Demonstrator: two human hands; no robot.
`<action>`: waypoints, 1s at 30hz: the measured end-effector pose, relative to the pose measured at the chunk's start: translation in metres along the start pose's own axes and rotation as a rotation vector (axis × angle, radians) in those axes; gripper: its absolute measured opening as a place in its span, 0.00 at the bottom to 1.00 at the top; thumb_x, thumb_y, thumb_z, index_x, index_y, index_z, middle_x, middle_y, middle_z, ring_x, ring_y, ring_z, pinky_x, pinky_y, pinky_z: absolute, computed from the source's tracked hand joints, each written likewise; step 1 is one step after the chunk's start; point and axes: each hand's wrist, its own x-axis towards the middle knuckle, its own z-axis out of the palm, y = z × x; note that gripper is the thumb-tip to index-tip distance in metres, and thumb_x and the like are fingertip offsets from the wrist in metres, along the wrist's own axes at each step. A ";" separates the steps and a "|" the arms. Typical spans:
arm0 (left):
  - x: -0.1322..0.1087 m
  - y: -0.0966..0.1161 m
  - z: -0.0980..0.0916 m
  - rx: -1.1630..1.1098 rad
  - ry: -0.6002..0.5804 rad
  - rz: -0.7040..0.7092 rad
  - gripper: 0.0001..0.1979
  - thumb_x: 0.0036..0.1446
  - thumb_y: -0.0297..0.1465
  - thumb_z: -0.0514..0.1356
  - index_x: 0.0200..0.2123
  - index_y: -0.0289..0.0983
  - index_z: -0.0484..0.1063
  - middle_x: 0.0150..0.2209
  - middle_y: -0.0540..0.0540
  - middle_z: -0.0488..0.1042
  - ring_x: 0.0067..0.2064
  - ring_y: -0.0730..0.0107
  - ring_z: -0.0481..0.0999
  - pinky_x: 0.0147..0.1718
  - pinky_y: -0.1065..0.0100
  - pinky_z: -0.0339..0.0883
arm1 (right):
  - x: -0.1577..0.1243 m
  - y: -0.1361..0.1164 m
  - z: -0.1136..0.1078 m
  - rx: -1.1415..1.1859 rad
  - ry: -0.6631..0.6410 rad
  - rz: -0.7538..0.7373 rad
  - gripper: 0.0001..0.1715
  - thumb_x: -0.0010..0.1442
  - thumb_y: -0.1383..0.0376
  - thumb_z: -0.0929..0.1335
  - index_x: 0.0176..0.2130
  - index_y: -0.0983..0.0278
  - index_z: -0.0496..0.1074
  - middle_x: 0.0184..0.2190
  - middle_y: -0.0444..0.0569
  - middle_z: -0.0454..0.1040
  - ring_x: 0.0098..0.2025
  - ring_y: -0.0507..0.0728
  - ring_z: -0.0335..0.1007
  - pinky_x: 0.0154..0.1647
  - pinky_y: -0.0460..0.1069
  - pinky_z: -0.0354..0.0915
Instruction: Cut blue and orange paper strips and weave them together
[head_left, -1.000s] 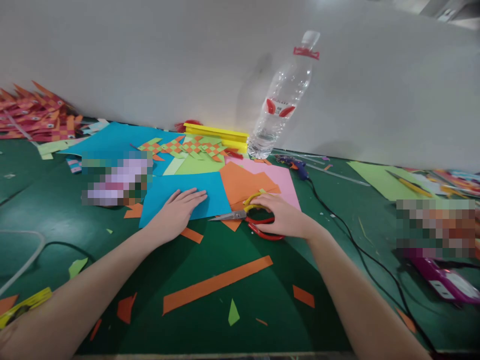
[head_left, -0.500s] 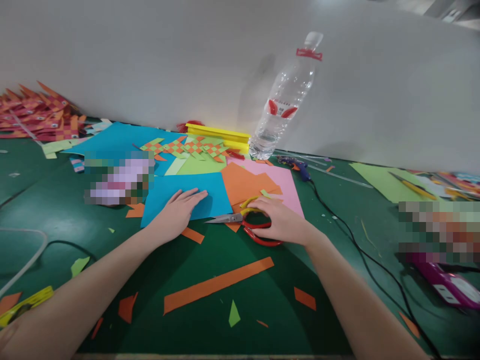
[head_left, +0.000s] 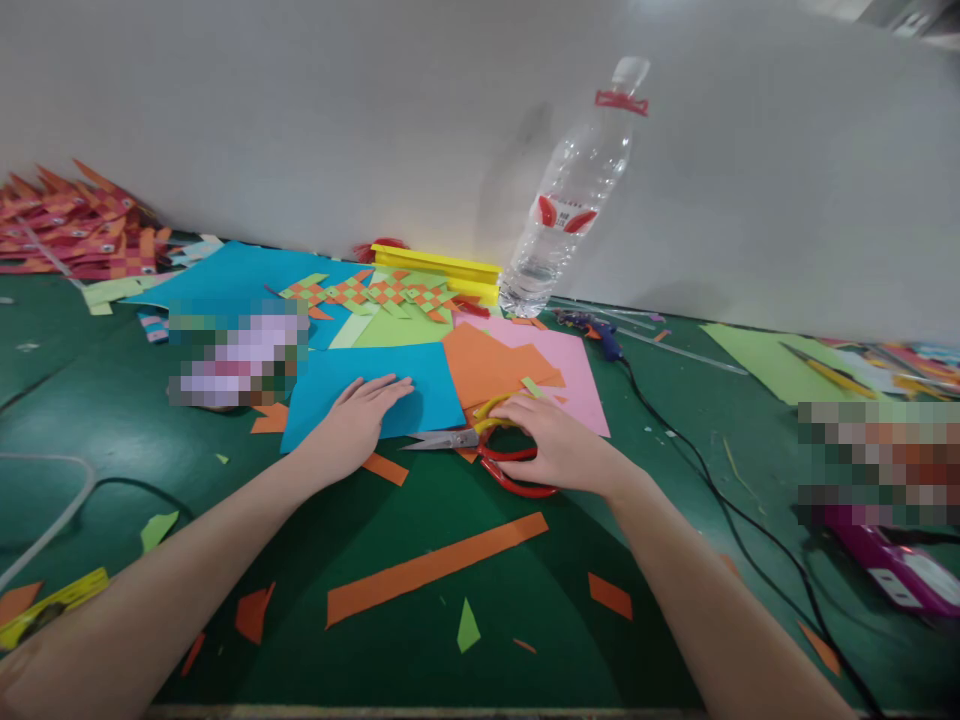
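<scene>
My left hand (head_left: 355, 424) lies flat, fingers stretched out, on the near edge of a blue paper sheet (head_left: 420, 385). My right hand (head_left: 551, 440) curls over the red and yellow handles of a pair of scissors (head_left: 480, 446) lying on the green table (head_left: 120, 420), blades pointing left toward my left hand. An orange sheet (head_left: 487, 365) and a pink sheet (head_left: 577, 375) lie under and behind the scissors.
A woven orange-and-green paper piece (head_left: 375, 295) and a yellow box (head_left: 442, 270) lie by the wall, beside a clear water bottle (head_left: 574, 200). A long orange strip (head_left: 435, 567) and scraps lie near me. A glue gun (head_left: 592, 330) with black cord sits right; red paper crafts (head_left: 67, 230) pile at far left.
The scissors and my right hand have slid slightly left and toward me. My left hand stays flat on the blue sheet.
</scene>
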 end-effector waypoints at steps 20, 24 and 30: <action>0.004 -0.017 -0.008 0.012 -0.074 0.177 0.27 0.62 0.23 0.40 0.61 0.39 0.63 0.64 0.49 0.61 0.66 0.67 0.55 0.65 0.52 0.43 | -0.001 0.008 -0.004 0.018 -0.035 0.024 0.20 0.51 0.63 0.70 0.46 0.55 0.71 0.50 0.47 0.73 0.54 0.63 0.67 0.67 0.69 0.33; 0.005 -0.018 -0.006 0.014 -0.090 0.184 0.29 0.59 0.21 0.40 0.61 0.40 0.62 0.65 0.49 0.60 0.67 0.69 0.53 0.66 0.54 0.42 | -0.001 0.003 -0.004 -0.011 -0.034 0.017 0.22 0.53 0.60 0.69 0.48 0.56 0.70 0.49 0.48 0.74 0.54 0.63 0.67 0.66 0.70 0.32; 0.005 -0.017 -0.009 0.017 -0.111 0.167 0.29 0.59 0.20 0.41 0.61 0.40 0.62 0.65 0.49 0.59 0.67 0.69 0.53 0.66 0.54 0.41 | -0.001 0.003 -0.005 -0.009 -0.067 0.002 0.21 0.54 0.60 0.69 0.49 0.56 0.71 0.49 0.48 0.74 0.53 0.63 0.67 0.66 0.70 0.33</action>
